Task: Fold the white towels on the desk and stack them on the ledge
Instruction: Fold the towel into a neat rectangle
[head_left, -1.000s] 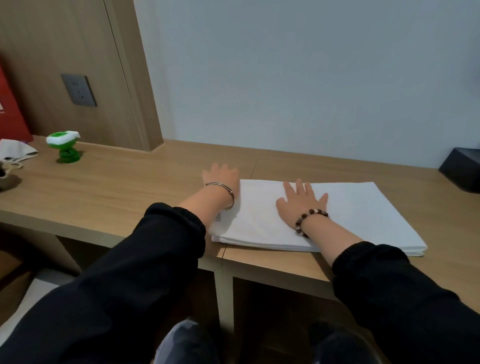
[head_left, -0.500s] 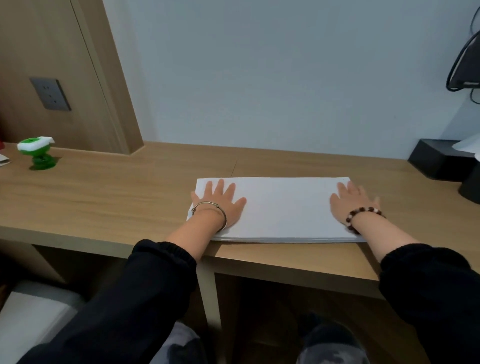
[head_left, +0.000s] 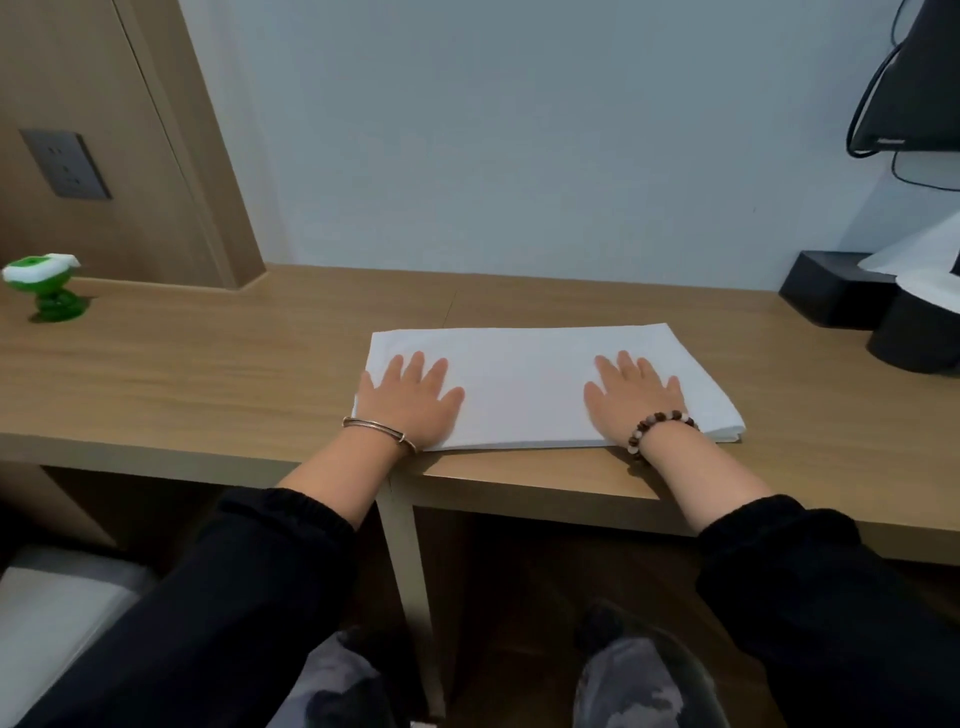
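A: In the head view, where is the folded white cloth towel (head_left: 524, 384)?
B: It lies flat on the light wooden worktop (head_left: 208, 374), near the front edge, with its long side running across.
A: And the hands?
B: Both rest on it palm down, fingers straight and spread, gripping nothing. The left hand (head_left: 410, 405) presses the towel's left end and the right hand (head_left: 631, 400) its right end. Bare towel shows between them.

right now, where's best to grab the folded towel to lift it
Probably its two short ends, left hand from the left, right hand from the right: the towel lies flat, wide and layered, so end pinches should keep layers together.
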